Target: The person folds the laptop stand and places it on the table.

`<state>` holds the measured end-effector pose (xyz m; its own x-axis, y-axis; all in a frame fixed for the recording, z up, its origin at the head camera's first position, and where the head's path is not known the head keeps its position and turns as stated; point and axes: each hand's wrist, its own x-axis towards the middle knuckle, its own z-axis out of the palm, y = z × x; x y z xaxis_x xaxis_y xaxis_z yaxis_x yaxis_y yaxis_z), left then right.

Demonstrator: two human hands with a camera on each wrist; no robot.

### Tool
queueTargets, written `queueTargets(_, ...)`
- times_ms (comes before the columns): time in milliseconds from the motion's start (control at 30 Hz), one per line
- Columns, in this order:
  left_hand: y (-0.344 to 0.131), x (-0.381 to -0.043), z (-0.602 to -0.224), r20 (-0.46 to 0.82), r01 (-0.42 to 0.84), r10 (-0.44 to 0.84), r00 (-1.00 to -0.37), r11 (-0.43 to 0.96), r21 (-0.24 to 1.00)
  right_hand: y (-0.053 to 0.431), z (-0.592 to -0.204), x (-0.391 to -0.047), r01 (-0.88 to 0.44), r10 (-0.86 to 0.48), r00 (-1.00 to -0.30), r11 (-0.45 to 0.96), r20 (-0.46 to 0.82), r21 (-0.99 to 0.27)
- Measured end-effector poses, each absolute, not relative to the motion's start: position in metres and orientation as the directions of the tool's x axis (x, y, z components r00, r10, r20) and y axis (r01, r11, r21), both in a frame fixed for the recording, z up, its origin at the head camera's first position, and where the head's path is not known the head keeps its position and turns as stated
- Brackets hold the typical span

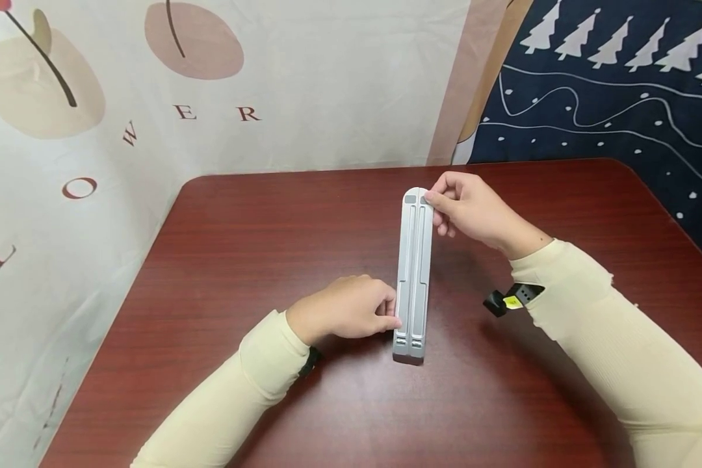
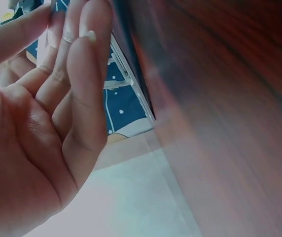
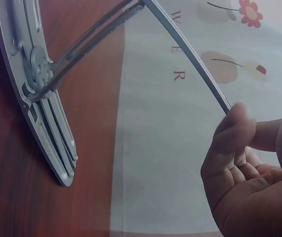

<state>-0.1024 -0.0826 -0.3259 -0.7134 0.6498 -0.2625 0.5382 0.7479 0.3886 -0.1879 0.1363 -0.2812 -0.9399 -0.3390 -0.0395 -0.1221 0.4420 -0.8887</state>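
Observation:
A silver folding laptop stand (image 1: 413, 260) stands on the table, its two long bars side by side. The right wrist view shows it partly unfolded, with a slanting arm (image 3: 190, 59) raised above the grooved base (image 3: 50, 123). At the far, upper end, my right hand (image 1: 470, 211) pinches the stand between thumb and fingers. Lower down, the thumb and bent fingers of my left hand (image 1: 348, 305) hold its left edge near the hinged end. In the left wrist view, the left hand's fingers (image 2: 87, 98) are bent and hide most of their contact with the stand.
The dark red wooden table (image 1: 222, 260) spreads around the stand. Behind it hangs a pale cloth (image 1: 327, 78) with letters and flowers. A navy cloth (image 1: 591, 110) with white trees hangs at the right. A black device (image 1: 503, 300) is strapped to the right wrist.

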Motion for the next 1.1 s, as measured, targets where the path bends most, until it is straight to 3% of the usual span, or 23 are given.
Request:
queueTargets(300, -0.080, -0.096, -0.326, -0.220, 0.565, 0.632, -0.743, 0.769, 0.300, 0.136, -0.283, -0.184, -0.101, -0.349, -0.936, 0.361, -0.034, -0.927)
queueTargets(467, -0.077, -0.095, -0.326, -0.214, 0.533, 0.604, -0.768, 0.788, 0.309, 0.136, -0.283, -0.182, -0.090, -0.338, -0.941, 0.335, -0.031, -0.938)
queueTargets(767, -0.085, -0.095, -0.325, -0.250, 0.532, 0.601, -0.759, 0.794, 0.295, 0.134, -0.291, -0.180, -0.068, -0.339, -0.940, 0.250, -0.022, -0.966)
queueTargets(1100, -0.092, -0.105, -0.317, -0.197, 0.545, 0.601, -0.774, 0.792, 0.276, 0.134, -0.289, -0.177, -0.055, -0.277, -0.961, 0.216, -0.007, -0.975)
